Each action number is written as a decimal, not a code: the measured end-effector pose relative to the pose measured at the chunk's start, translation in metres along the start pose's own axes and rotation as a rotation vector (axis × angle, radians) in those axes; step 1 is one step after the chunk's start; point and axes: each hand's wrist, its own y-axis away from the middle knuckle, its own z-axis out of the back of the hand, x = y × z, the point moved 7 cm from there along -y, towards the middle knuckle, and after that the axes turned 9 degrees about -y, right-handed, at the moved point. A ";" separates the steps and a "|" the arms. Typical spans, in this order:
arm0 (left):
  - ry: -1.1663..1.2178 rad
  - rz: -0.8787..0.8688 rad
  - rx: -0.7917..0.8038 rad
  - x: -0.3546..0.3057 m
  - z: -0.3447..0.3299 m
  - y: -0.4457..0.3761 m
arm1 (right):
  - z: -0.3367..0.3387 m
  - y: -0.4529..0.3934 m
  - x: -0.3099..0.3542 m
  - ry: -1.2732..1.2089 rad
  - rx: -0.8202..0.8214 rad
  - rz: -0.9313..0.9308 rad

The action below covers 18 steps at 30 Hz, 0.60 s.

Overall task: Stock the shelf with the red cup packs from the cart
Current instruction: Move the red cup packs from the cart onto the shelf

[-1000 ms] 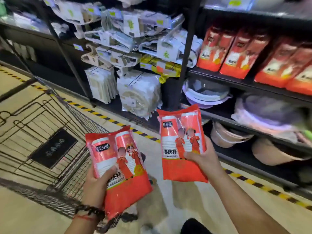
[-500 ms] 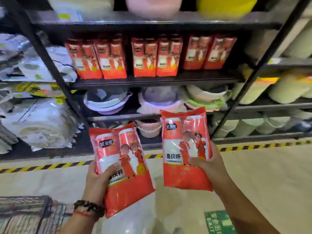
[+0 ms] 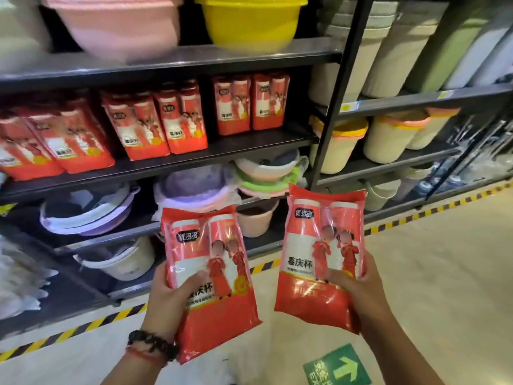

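Your left hand [image 3: 166, 301] pinches one red cup pack [image 3: 208, 273] low at its left edge; your right hand [image 3: 358, 290] grips the other cup pack [image 3: 319, 254] at its lower right. Both look light, crinkly and slippery. Shelf row [image 3: 166, 120] sits at twelve o'clock.

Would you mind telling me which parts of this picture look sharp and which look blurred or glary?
Head view: the two held red cup packs read sharply, with glare streaks on their plastic; the shelved packs at far left and the pink basin above smear with motion blur; wide-angle distortion bows the shelf upright.
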 end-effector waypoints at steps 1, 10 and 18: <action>-0.011 0.000 0.001 -0.001 -0.003 -0.008 | 0.000 -0.005 0.001 -0.002 -0.020 -0.006; 0.011 -0.062 0.011 -0.027 -0.035 -0.108 | -0.034 -0.092 0.024 0.063 -0.062 -0.012; 0.079 -0.106 0.001 -0.071 -0.041 -0.207 | -0.108 -0.187 0.057 0.169 0.027 0.053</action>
